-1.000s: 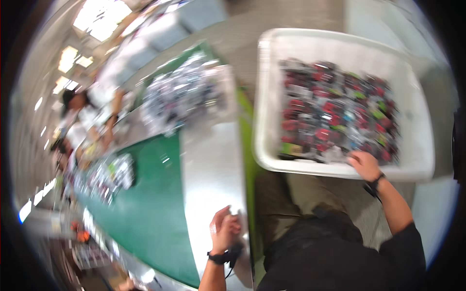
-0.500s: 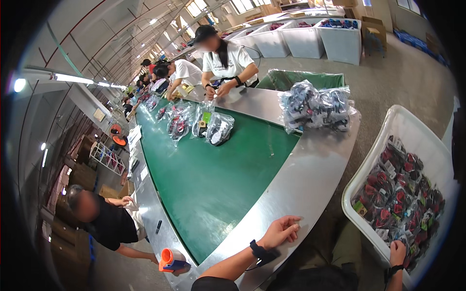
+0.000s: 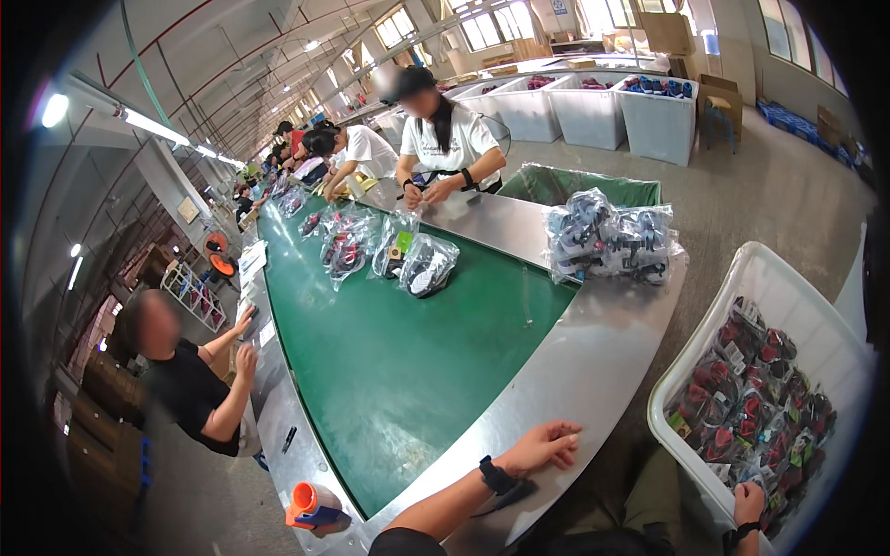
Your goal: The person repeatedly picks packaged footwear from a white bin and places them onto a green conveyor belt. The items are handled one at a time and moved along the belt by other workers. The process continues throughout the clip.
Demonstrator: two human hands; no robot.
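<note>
I saw bagged red-and-black shoes (image 3: pixel 756 408) inside the white bin (image 3: pixel 805 329). The right hand (image 3: pixel 748 503) was at the bin's near rim; whether it gripped, I couldn't tell. Left of the bin, the left hand (image 3: pixel 540 447) was over a metal tabletop (image 3: pixel 598 347), fingers loosely apart.

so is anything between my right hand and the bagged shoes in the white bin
Nothing visible. Your right hand is at the near rim of the white bin, beside the bagged shoes; whether they touch is unclear.
</note>
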